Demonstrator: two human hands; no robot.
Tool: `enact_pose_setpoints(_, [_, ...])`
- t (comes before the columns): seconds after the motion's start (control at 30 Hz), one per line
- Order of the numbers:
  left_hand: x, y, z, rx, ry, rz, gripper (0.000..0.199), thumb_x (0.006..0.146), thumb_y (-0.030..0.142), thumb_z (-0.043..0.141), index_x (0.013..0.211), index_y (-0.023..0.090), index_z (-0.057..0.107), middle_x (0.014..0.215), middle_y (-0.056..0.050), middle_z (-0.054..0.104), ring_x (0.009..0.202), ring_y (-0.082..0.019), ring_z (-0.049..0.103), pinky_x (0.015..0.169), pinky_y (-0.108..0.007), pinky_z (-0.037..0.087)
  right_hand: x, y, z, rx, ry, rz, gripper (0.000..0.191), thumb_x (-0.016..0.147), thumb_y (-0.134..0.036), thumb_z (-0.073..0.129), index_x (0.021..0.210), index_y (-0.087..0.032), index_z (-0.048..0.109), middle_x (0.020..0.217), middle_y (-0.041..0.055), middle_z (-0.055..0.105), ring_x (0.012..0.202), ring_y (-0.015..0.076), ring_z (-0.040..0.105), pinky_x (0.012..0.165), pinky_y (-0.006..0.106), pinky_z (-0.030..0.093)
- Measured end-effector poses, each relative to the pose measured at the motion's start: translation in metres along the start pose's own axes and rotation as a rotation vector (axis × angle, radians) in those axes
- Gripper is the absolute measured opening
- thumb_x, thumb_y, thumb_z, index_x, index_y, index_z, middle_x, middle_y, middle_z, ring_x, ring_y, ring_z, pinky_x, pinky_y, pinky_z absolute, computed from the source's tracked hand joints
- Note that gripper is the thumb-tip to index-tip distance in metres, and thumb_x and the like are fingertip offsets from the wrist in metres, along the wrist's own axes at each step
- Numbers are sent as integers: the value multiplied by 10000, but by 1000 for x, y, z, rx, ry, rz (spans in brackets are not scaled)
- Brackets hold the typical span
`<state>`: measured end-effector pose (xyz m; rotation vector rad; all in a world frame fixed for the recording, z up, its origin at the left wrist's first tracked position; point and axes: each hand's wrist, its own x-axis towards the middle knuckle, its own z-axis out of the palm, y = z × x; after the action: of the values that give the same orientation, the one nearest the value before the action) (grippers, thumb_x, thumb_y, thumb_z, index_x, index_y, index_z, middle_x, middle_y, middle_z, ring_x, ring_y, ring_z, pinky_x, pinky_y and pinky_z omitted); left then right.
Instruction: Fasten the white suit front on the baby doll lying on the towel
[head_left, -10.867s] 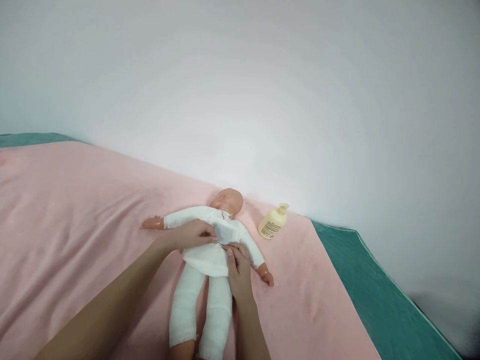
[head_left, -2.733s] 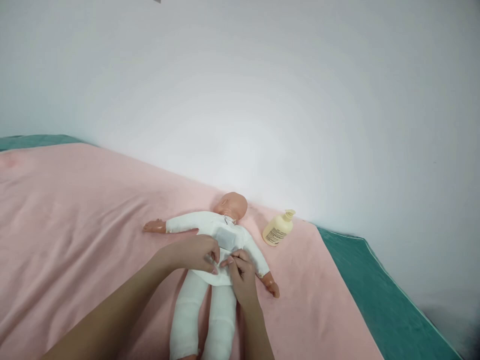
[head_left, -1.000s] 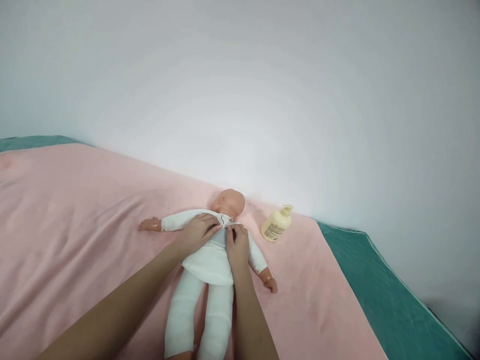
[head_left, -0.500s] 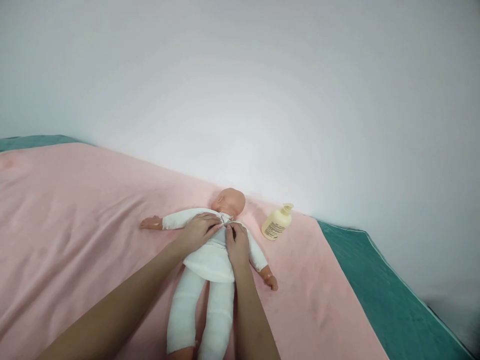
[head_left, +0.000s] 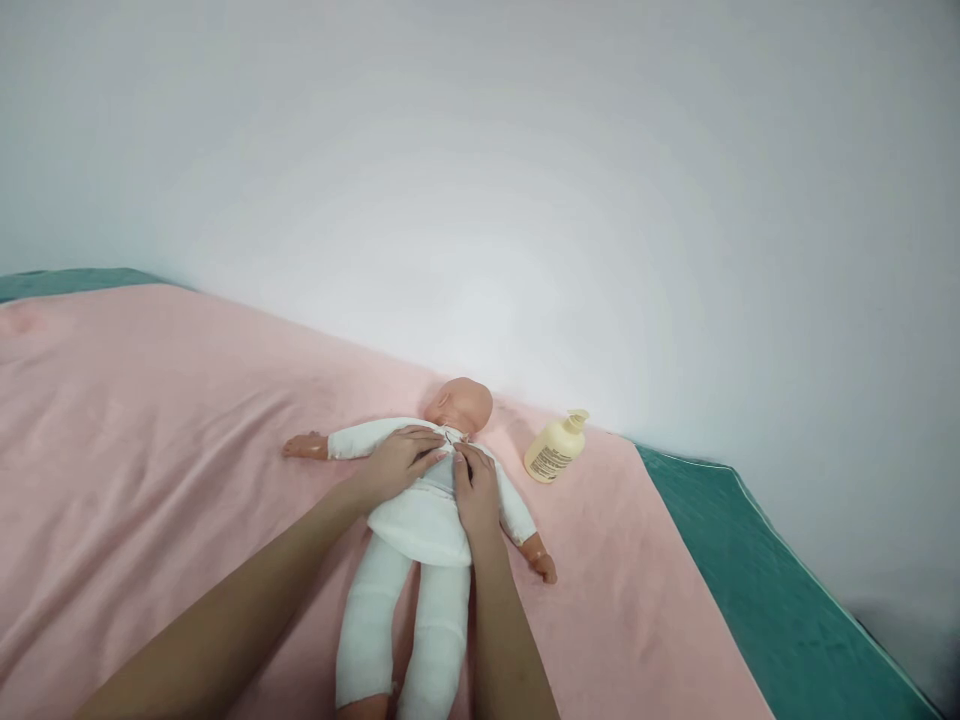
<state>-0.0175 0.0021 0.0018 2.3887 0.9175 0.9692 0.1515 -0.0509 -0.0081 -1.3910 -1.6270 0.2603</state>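
Note:
A baby doll [head_left: 420,535] in white cloth lies stretched out, its bare head [head_left: 465,405] turned to one side and its arms spread. My left hand [head_left: 405,460] rests on the upper torso near the neck, fingers extended, thumb pointing towards the middle. On the other side of the chest lies my right hand [head_left: 477,478], its fingers slightly bent and pressed lightly on the cloth. Between the fingertips a thin dark string shows near the collar. Neither hand visibly grips anything. Part of the torso is hidden under my hands.
A pale yellow pump bottle [head_left: 555,448] stands to the right of the doll's head. Underneath is a creased pink sheet [head_left: 187,420] over a green cover [head_left: 757,570]. A pale wall [head_left: 480,180] rises right behind the head.
Both hands stay on the doll's torso with hardly any shift. The whole view has moved very slightly.

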Motion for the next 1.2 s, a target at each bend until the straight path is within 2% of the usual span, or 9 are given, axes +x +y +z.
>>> enact_pose_setpoints(0.23, [-7, 25, -52, -137, -126, -78, 467, 924, 531, 439, 1228, 238, 638, 1289, -23, 616, 1247, -227, 518, 1068, -340, 384, -19, -15, -20, 144, 162, 33, 317, 946, -353, 425, 1019, -194, 689, 1049, 91, 638, 1054, 225, 543, 959, 385, 403])
enact_pose_setpoints(0.33, [-16, 41, -75, -194, -298, -4, 387, 927, 492, 469, 1217, 301, 641, 1290, 7, 616, 1203, -215, 559, 973, -305, 461, -33, -22, -27, 246, 132, 27, 312, 939, -358, 456, 943, -219, 735, 967, 77, 610, 984, 223, 559, 893, 368, 436])
enact_pose_setpoints(0.43, [-27, 53, -87, -213, -520, 96, 332, 901, 466, 538, 1174, 325, 666, 1209, 22, 666, 1120, -219, 610, 917, -298, 482, -49, -27, -33, 304, 26, -1, 302, 923, -360, 485, 886, -254, 765, 880, 58, 580, 866, 210, 569, 791, 352, 459])
enact_pose_setpoints(0.53, [-33, 57, -88, -260, -626, 123, 307, 845, 473, 615, 1096, 321, 707, 1113, 25, 709, 1042, -219, 641, 908, -298, 470, -61, -28, -35, 317, -66, -24, 294, 906, -364, 506, 845, -265, 776, 764, 41, 554, 726, 188, 548, 653, 323, 441])
enact_pose_setpoints(0.63, [-33, 55, -82, -338, -611, 80, 313, 769, 494, 683, 1013, 305, 739, 1031, 11, 733, 950, -219, 662, 824, -278, 487, -66, -27, -36, 327, -130, -46, 269, 886, -325, 525, 823, -262, 778, 704, 32, 560, 669, 178, 536, 591, 303, 411])
enact_pose_setpoints(0.77, [-27, 50, -71, -296, -701, 25, 383, 714, 494, 724, 1006, 249, 749, 980, -23, 741, 887, -217, 663, 788, -278, 483, -64, -26, -35, 301, -187, -56, 258, 850, -234, 530, 772, -254, 775, 693, 31, 575, 681, 176, 545, 608, 299, 405])
enact_pose_setpoints(0.97, [-18, 38, -51, -282, -787, -11, 286, 721, 366, 729, 963, 218, 765, 903, -31, 748, 798, -204, 654, 728, -279, 481, -61, -19, -30, 283, -284, 8, 284, 819, -174, 514, 718, -253, 768, 675, 24, 570, 688, 174, 544, 643, 304, 416])
enact_pose_setpoints(1.1, [-16, 31, -50, -324, -791, 8, 314, 737, 377, 724, 985, 188, 761, 895, -44, 744, 781, -208, 641, 702, -276, 474, -62, -13, -27, 262, -254, -7, 261, 821, -195, 530, 743, -262, 770, 678, 20, 580, 708, 179, 552, 659, 306, 433])
enact_pose_setpoints(1.2, [-15, 29, -55, -345, -716, 24, 295, 757, 368, 714, 990, 192, 757, 938, -42, 739, 830, -204, 639, 754, -279, 480, -61, -12, -26, 238, -186, -28, 175, 813, -268, 603, 772, -267, 774, 682, 19, 585, 737, 189, 560, 678, 311, 448])
